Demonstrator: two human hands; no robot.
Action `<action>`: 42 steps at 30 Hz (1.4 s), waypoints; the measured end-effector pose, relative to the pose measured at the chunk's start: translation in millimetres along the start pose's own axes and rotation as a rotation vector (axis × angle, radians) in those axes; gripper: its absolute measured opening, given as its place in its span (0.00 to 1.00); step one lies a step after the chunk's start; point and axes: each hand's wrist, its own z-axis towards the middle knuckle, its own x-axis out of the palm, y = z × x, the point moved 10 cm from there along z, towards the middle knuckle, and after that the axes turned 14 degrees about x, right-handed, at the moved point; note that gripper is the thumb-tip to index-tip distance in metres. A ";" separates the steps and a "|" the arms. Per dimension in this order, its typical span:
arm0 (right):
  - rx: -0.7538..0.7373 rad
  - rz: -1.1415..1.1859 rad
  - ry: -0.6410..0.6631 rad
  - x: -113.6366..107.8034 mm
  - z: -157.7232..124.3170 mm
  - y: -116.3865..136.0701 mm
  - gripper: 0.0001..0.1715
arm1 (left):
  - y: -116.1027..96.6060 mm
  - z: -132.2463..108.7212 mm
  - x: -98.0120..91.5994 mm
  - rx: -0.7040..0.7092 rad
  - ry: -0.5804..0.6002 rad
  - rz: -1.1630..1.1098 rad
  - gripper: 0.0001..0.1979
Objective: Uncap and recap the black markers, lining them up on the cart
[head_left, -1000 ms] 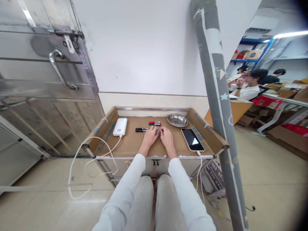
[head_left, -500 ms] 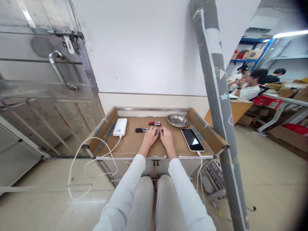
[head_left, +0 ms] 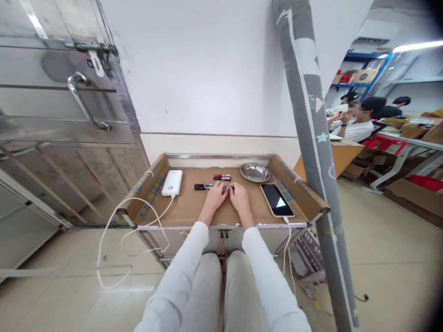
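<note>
Both of my hands rest side by side on the cardboard-lined table top (head_left: pixel 194 207). My left hand (head_left: pixel 216 195) and my right hand (head_left: pixel 239 197) have their fingers curled down over a small dark pen-like object (head_left: pixel 226 188) that shows between them. A black marker (head_left: pixel 202 186) lies just left of my left hand. A red and black marker pair (head_left: pixel 222 177) lies just beyond my fingers.
A white power bank (head_left: pixel 172 182) with a looping white cable (head_left: pixel 114 230) sits at the left. A steel dish (head_left: pixel 255 172) and a phone (head_left: pixel 277 200) on a cable lie at the right. A grey pole (head_left: pixel 311 138) stands right; metal door (head_left: pixel 62 106) left; people sit far right.
</note>
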 end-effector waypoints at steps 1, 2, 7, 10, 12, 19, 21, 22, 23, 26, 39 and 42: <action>0.000 0.000 0.001 0.2 -0.1 0.1 0.12 | 0.3 0.1 0.1 -0.001 -0.002 -0.004 0.07; -0.001 -0.002 0.001 0.4 -0.1 0.0 0.12 | 0.4 0.2 0.2 0.000 -0.002 -0.007 0.07; -0.006 -0.014 -0.001 3.1 0.1 -1.2 0.12 | 0.1 0.5 -0.3 -0.003 0.002 -0.008 0.06; -0.005 -0.025 0.007 4.5 0.3 -1.4 0.11 | -1.1 0.1 -2.1 -0.009 0.004 -0.012 0.06; -0.002 -0.031 0.009 4.5 0.3 -1.3 0.11 | -1.8 -0.1 -3.2 -0.017 0.005 -0.016 0.05; 0.002 -0.032 0.014 4.8 0.4 -1.9 0.11 | -0.8 -0.3 -1.5 -0.007 0.007 -0.016 0.06; 0.003 -0.030 0.018 5.5 0.5 -2.5 0.10 | 0.1 -0.4 -1.1 -0.006 0.003 -0.015 0.06; 0.002 -0.027 0.021 5.7 0.5 -2.4 0.10 | 0.3 -0.4 -0.9 -0.007 0.003 -0.017 0.06; -0.002 -0.025 0.022 5.9 0.4 -2.3 0.10 | 0.3 -0.4 -0.8 -0.008 0.005 -0.019 0.06; -0.010 -0.013 0.017 5.3 0.3 -1.7 0.11 | -0.5 0.0 -1.0 -0.008 0.010 -0.020 0.06; -0.016 0.016 0.019 3.8 -0.3 -0.5 0.12 | 0.3 0.2 -0.1 -0.004 0.009 -0.024 0.06; -0.015 0.015 0.023 4.9 0.1 -1.1 0.12 | -0.8 0.2 -1.1 -0.010 0.015 -0.029 0.06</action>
